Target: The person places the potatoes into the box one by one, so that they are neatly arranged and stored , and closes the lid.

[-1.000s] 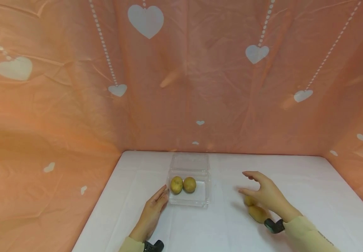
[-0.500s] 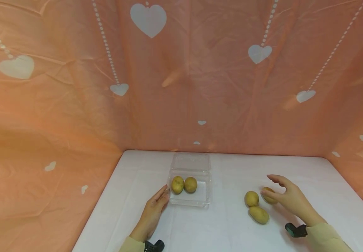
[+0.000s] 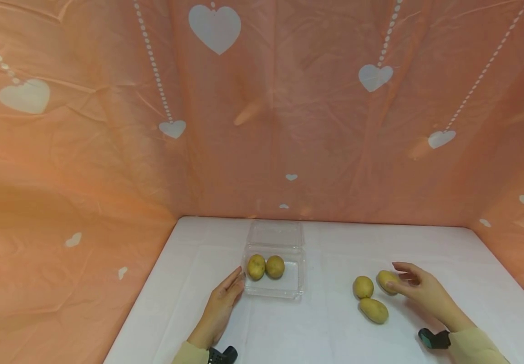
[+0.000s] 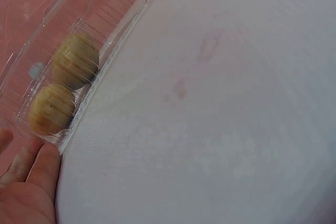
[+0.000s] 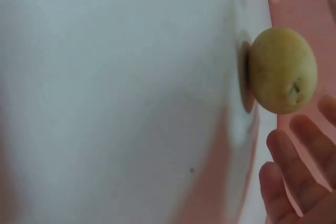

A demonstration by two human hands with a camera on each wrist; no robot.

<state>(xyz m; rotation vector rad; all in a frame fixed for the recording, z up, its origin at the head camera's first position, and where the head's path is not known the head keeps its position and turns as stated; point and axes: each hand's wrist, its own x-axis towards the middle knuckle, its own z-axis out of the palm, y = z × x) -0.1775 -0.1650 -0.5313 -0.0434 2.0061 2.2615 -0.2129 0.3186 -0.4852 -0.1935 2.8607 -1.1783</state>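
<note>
A clear plastic clamshell box stands with its lid folded back, two potatoes side by side in its left part. My left hand rests along the box's left side, fingers fairly straight; the left wrist view has the fingertips right at the box's corner. On the right, my right hand is close to a yellow potato, thumb and fingers spread beside it. In the right wrist view the fingers are loosely bent, just short of that potato.
Two more potatoes lie left of the right hand: a rounder potato and a longer potato that nearly meet. A white cloth covers the table. Behind and at both sides hangs an orange curtain with pale hearts.
My right hand has moved to the right, past the two nearer potatoes, uncovering them, and has come lower beside the third. The left hand and box look unchanged.
</note>
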